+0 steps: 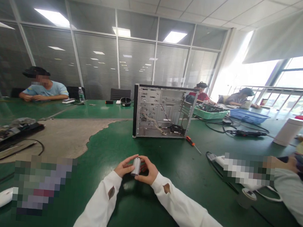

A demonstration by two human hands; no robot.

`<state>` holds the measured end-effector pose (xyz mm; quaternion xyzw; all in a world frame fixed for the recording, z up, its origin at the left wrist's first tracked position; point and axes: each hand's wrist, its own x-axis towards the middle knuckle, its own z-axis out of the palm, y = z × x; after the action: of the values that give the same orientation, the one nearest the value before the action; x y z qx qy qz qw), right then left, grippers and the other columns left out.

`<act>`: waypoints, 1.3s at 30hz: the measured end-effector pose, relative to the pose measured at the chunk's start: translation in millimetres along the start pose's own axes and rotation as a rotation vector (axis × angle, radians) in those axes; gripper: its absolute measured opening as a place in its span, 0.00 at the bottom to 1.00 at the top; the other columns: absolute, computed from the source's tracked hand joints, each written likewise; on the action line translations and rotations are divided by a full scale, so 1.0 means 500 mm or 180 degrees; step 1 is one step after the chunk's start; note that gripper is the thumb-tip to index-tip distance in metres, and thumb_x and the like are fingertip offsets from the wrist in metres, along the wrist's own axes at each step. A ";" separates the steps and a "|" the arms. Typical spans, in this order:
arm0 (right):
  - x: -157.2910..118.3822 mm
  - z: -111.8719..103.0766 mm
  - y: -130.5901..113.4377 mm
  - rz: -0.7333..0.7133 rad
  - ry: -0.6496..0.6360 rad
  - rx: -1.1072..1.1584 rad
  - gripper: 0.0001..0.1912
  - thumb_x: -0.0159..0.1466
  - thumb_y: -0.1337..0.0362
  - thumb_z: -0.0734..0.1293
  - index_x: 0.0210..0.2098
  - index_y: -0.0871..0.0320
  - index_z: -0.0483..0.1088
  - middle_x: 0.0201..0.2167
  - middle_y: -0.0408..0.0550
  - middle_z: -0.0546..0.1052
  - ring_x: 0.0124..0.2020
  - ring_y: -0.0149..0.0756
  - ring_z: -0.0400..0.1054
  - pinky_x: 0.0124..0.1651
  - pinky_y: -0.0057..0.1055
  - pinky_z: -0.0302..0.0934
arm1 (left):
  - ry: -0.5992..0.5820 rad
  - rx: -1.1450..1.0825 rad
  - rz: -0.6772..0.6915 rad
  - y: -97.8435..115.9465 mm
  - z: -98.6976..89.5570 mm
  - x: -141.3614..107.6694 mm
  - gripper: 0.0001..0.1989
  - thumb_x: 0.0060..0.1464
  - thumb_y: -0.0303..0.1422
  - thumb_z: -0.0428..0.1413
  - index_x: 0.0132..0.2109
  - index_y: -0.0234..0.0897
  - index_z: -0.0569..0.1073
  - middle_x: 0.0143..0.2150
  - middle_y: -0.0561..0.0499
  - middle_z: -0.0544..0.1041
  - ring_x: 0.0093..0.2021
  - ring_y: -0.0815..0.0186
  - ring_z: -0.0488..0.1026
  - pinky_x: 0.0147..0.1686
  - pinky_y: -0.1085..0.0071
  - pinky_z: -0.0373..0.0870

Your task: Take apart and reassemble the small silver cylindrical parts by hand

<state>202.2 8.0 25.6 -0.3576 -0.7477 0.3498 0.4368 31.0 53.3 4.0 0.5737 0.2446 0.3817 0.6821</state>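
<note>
Between my two hands is a small silver-grey cylinder with a dark rim at its ends; its exact kind does not show. My left hand grips its left side, thumb across the front. From the right, my right hand closes round it with fingers at the top and thumb near the bottom. Both hands are above the green table mat. Beyond them stands an open computer case, its side panel off and cables inside. An orange-handled screwdriver lies by the case's lower right corner.
Left are a power strip with cables and a white-handled object. A green basket, blue basket and white bottle stand at the right. A neighbour's sleeve reaches in there. Other people sit across the table.
</note>
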 end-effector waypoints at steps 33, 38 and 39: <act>0.022 0.011 0.017 0.2393 -0.0564 0.3118 0.31 0.55 0.42 0.49 0.27 0.65 0.65 0.19 0.47 0.69 0.17 0.26 0.63 0.17 0.21 0.53 | 0.0649 0.0591 -0.0082 0.014 0.039 0.005 0.22 0.40 0.49 0.51 0.26 0.31 0.68 0.07 0.55 0.66 0.11 0.71 0.62 0.19 0.74 0.57; 0.022 0.010 0.024 0.2397 -0.0791 0.3420 0.37 0.52 0.39 0.46 0.27 0.68 0.66 0.18 0.48 0.69 0.16 0.27 0.63 0.18 0.22 0.53 | 0.0649 0.0597 -0.0035 0.005 0.028 0.007 0.24 0.39 0.49 0.52 0.32 0.29 0.69 0.08 0.56 0.66 0.12 0.72 0.62 0.18 0.76 0.55; 0.022 0.009 0.025 0.2396 -0.0805 0.3475 0.37 0.52 0.39 0.47 0.27 0.68 0.66 0.18 0.48 0.69 0.16 0.27 0.63 0.18 0.22 0.53 | 0.0648 0.0606 -0.0036 0.003 0.026 0.008 0.25 0.39 0.49 0.52 0.35 0.28 0.69 0.09 0.56 0.66 0.11 0.72 0.62 0.17 0.76 0.54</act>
<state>197.1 22.6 18.0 -0.2779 -0.3335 0.8450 0.3123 43.0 49.0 8.6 0.5928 0.3508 0.4092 0.5985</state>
